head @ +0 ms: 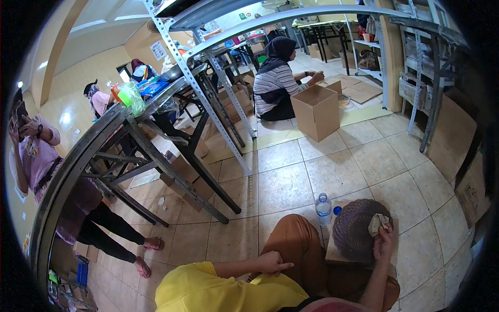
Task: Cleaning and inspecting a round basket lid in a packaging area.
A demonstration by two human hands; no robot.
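My right hand [383, 242] pinches a crumpled beige cloth [377, 224] against the right side of a round, dark, perforated woven-looking piece [351, 230]. That piece rests tilted on a pale block or box [333, 255] on the floor, just beyond my folded leg. My left hand [275, 263] lies on my thigh, index finger pointing out and the other fingers curled, with nothing seen in it. A clear plastic bottle [323, 212] stands uncapped left of the round piece, and a blue cap [337, 210] lies between them.
An open cardboard box [316, 113] stands ahead on the tiles, beside a seated person [278, 82]. A metal-legged table [156, 160] and a slotted metal rack [202, 97] are at left, where another person [78, 202] stands. Cardboard sheets [452, 136] lean at the right.
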